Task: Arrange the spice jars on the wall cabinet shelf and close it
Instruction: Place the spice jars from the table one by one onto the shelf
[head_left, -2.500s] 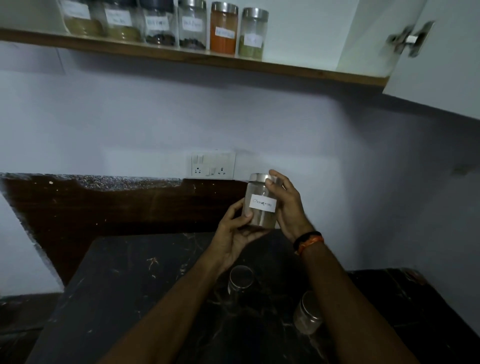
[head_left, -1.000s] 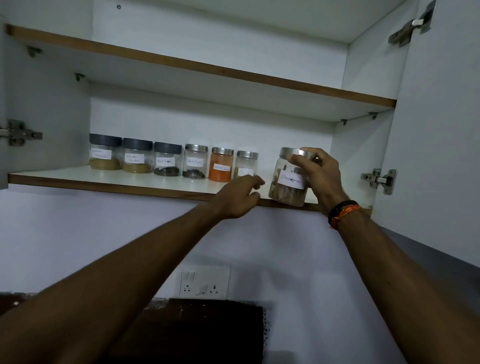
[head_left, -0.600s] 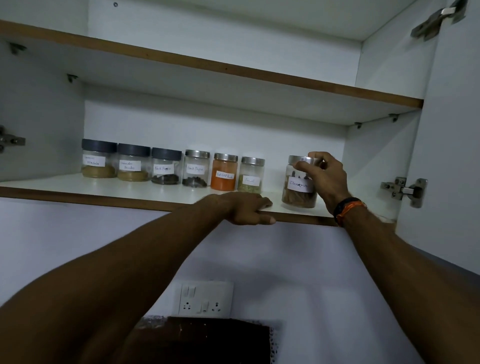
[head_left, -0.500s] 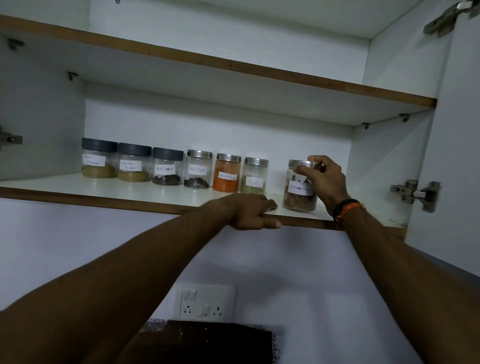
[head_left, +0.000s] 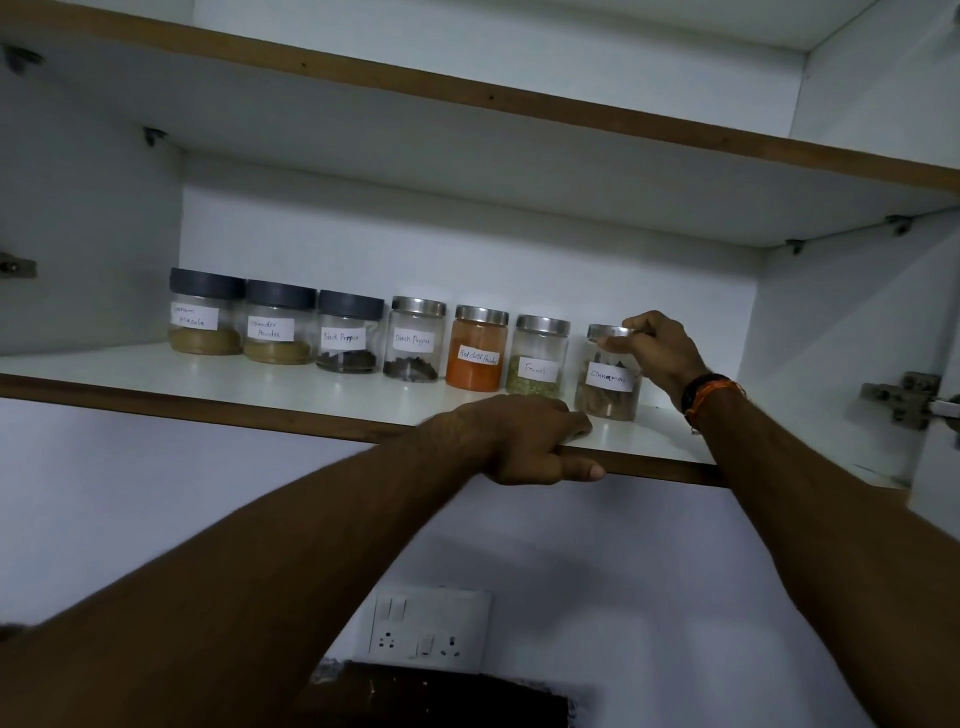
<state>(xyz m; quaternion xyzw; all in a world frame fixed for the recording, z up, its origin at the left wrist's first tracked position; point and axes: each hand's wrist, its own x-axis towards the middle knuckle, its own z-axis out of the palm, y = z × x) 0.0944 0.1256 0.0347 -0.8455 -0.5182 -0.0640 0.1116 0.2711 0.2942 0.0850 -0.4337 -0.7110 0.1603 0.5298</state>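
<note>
I observe the right hand (head_left: 655, 349) holding the Cinnamon jar (head_left: 609, 378) by its steel lid, fingers curled over the rim. The jar stands upright on the lower shelf (head_left: 322, 395) at the right end of the row. Just left of that hand sits the Fennel jar (head_left: 538, 356), close beside the Cinnamon jar; then the Red Chilli Powder jar (head_left: 478, 349). The left hand (head_left: 524, 441) grips the shelf's front edge below these, fingers hooked over the top, thumb beneath. A wristband (head_left: 706, 397) circles the right wrist. A door hinge (head_left: 904, 399) lies right of it.
</note>
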